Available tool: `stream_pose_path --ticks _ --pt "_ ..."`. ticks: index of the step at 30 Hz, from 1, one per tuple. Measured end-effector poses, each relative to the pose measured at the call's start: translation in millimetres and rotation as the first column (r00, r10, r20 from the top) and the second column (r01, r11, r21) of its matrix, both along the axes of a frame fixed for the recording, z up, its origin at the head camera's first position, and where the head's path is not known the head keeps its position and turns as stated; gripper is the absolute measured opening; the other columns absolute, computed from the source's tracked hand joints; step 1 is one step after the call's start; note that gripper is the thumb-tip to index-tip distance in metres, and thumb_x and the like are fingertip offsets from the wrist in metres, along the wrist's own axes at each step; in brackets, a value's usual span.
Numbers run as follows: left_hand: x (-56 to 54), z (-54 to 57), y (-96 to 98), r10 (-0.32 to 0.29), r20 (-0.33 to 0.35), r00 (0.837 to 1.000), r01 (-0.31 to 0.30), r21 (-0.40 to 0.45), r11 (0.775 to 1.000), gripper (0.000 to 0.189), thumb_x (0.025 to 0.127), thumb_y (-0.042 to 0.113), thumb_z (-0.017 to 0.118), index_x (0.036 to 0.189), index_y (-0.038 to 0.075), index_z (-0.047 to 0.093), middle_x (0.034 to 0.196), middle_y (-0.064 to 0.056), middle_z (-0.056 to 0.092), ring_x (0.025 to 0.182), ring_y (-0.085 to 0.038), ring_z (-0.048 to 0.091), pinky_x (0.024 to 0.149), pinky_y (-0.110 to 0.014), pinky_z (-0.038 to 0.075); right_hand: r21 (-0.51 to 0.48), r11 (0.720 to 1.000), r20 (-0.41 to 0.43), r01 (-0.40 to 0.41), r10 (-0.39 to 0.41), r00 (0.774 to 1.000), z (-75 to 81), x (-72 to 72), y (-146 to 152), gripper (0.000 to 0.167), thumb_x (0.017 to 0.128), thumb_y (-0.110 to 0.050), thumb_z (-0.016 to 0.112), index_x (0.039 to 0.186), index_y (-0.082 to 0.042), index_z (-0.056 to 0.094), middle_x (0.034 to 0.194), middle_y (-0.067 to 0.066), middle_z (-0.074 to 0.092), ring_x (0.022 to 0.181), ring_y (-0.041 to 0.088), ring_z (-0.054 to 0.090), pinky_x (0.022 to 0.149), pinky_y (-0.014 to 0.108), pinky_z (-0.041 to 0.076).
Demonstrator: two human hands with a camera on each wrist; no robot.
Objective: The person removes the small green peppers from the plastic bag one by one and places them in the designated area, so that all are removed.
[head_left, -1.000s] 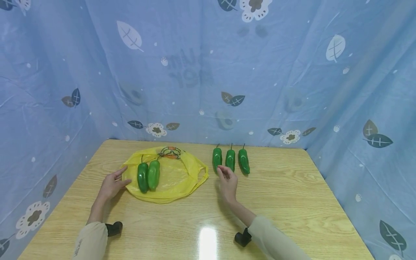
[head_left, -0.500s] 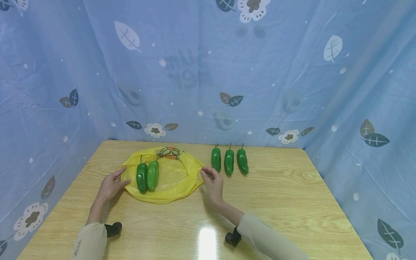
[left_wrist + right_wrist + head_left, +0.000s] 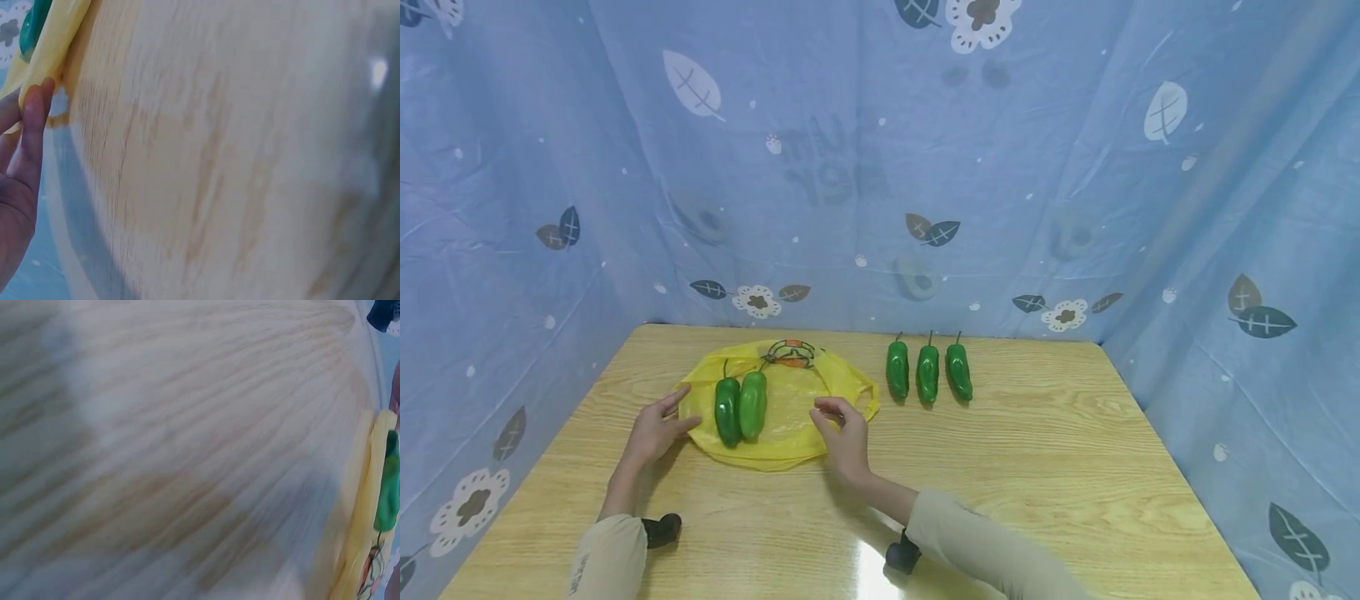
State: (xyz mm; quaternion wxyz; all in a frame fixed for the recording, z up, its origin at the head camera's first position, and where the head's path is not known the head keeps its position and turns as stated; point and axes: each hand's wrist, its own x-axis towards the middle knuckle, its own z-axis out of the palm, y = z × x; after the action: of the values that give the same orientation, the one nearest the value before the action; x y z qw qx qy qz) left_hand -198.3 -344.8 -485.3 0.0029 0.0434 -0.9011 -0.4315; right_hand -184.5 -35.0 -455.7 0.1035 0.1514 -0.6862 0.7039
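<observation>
A yellow plastic bag [image 3: 797,404] with a printed figure lies flat on the left of the table. On it lie a dark green chili pepper [image 3: 727,412] and a lighter green chili pepper [image 3: 752,406], side by side. My left hand [image 3: 652,431] rests at the bag's left edge, fingers extended and touching the yellow plastic [image 3: 59,44] in the left wrist view. Over the bag's right front part hovers my right hand [image 3: 847,443], thumb and index finger apart with nothing between them. Only a sliver of that hand shows in the right wrist view.
Three dark green chili peppers, the left one [image 3: 897,371], the middle one [image 3: 928,375] and the right one [image 3: 958,372], lie in a row near the table's back edge. A leaf-patterned blue curtain [image 3: 850,167] encloses the wooden table [image 3: 1037,467].
My right hand has moved left from beside the row of peppers, past the bag's right handle, to over the bag's front right part. The left hand and the peppers stay put.
</observation>
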Motion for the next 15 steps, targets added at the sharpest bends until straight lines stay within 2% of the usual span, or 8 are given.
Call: stream_pose_path --ticks 8,11,15 --pt "-0.3 -1.1 1.0 -0.006 -0.010 1.000 0.006 -0.011 1.000 0.072 0.092 0.020 0.066 0.148 -0.004 0.027 0.149 -0.034 0.020 0.131 -0.053 0.029 0.104 -0.060 0.030 -0.006 1.000 -0.117 0.015 -0.016 0.993 -5.1 0.8 -31 0.016 0.086 0.009 0.065 0.100 0.016 0.063 0.099 0.030 0.064 0.094 0.045 0.061 0.086 0.048 0.052" --pt "-0.2 -0.3 2.1 -0.004 -0.012 1.000 0.004 -0.009 1.000 0.072 0.092 0.019 0.066 0.148 -0.003 0.028 0.149 -0.034 0.022 0.131 -0.053 0.029 0.104 -0.060 0.030 -0.013 0.999 -0.108 0.048 -0.049 0.993 -6.6 -0.5 -41 0.016 0.085 0.008 0.065 0.100 0.015 0.064 0.098 0.029 0.065 0.094 0.044 0.062 0.085 0.047 0.052" --pt "0.7 0.9 2.3 0.000 -0.012 1.000 0.000 -0.011 1.000 0.070 0.092 0.017 0.066 0.148 -0.003 0.028 0.148 -0.033 0.023 0.131 -0.053 0.030 0.105 -0.061 0.029 -0.021 0.996 -0.083 0.084 -0.086 0.993 -18.8 -8.2 -57 0.016 0.086 0.006 0.067 0.100 0.013 0.065 0.098 0.026 0.067 0.094 0.041 0.063 0.086 0.045 0.053"
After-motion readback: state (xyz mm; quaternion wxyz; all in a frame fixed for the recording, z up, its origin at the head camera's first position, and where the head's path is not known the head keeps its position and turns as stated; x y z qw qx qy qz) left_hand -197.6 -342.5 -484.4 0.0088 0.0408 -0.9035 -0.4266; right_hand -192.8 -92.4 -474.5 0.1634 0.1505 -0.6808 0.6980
